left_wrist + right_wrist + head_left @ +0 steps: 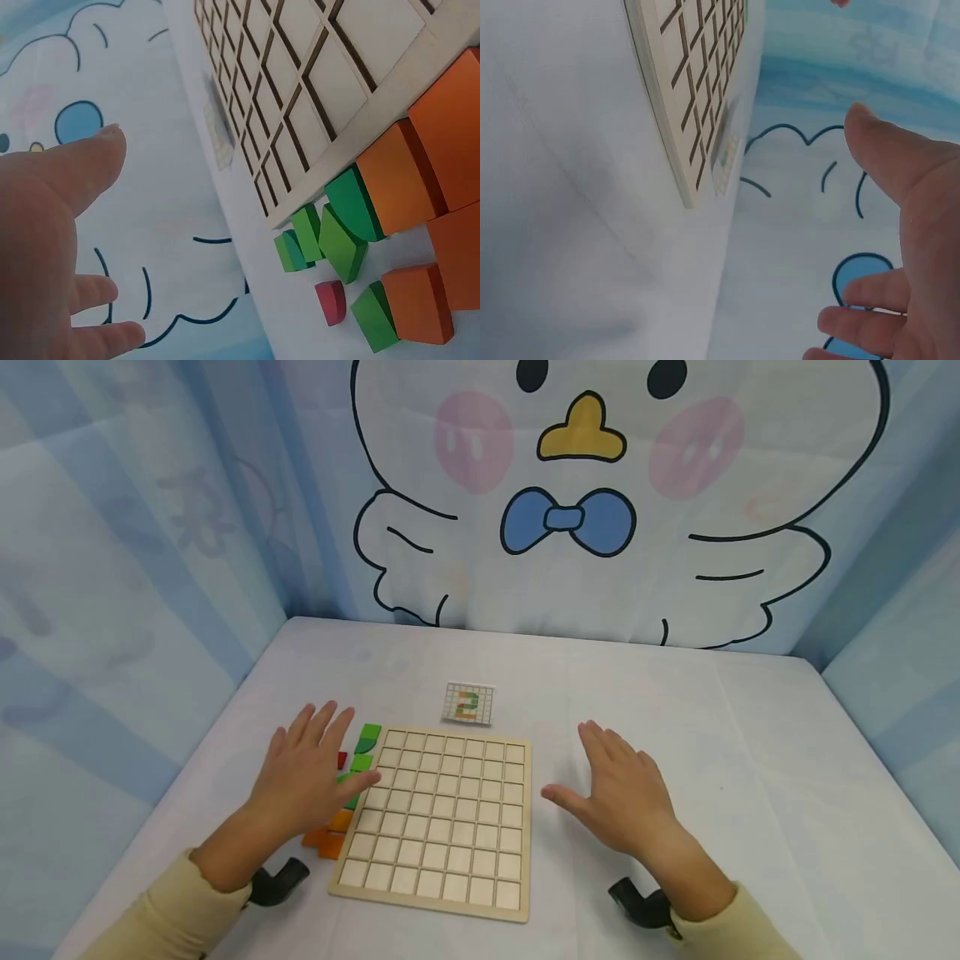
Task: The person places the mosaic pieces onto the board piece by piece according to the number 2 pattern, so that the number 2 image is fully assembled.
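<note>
A square wooden grid board (442, 814) lies flat on the white table. Along its left side several coloured blocks are gathered: orange blocks (401, 176), green blocks (341, 244) and a small red block (331, 302). My left hand (303, 785) hovers over these blocks, fingers spread, and hides some of them in the head view. To the right of the board my right hand (618, 793) is held above the table with its fingers extended and nothing in it. Beyond the board's far edge lies a small pattern card (468, 704) with a coloured figure on a grid.
The white tablecloth (750, 760) stretches to both sides of the board. A curtain (570, 585) printed with a cartoon bird hangs behind the table's far edge, and blue-and-white curtains close in the left and right sides. Black curved pieces (277, 882) show under both wrists.
</note>
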A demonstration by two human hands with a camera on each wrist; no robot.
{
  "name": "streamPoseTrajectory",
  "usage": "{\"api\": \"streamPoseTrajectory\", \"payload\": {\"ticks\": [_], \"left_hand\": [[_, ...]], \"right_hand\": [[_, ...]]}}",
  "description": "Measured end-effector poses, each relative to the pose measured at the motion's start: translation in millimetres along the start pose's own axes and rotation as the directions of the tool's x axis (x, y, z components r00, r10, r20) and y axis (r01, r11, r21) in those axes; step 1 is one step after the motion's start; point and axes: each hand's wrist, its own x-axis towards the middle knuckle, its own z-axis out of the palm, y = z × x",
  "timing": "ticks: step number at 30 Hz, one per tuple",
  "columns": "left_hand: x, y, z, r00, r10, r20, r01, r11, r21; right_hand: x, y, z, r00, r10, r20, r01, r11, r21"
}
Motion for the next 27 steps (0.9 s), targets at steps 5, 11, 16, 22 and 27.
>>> {"api": "streamPoseTrajectory", "payload": {"ticks": [5, 11, 16, 22, 27], "left_hand": [[1.5, -3.1, 3.3, 0.996, 0.075, -0.053, -0.076, 0.997, -0.022], [4.9, -5.7, 5.9, 0.988, 0.134, -0.076, -0.142, 0.983, -0.114], [10.3, -6.1, 6.1, 0.991, 0.12, -0.06, -0.128, 0.977, -0.17], [20.0, -18.0, 15.7, 0.991, 0.119, -0.066, -0.132, 0.955, -0.266], [27.9, -28.3, 24.0, 0.994, 0.099, -0.039, -0.106, 0.928, -0.357]], "right_hand": [[0.1, 0, 7, 0.997, -0.063, -0.039, 0.065, 0.996, 0.069], [0.6, -1, 13, 0.995, -0.098, -0.001, 0.096, 0.981, 0.166], [0.7, -2, 16, 0.995, -0.094, 0.038, 0.083, 0.97, 0.23], [1.1, -2, 20, 0.99, -0.099, 0.103, 0.062, 0.949, 0.311], [0.3, -1, 24, 0.983, -0.125, 0.137, 0.067, 0.929, 0.365]]}}
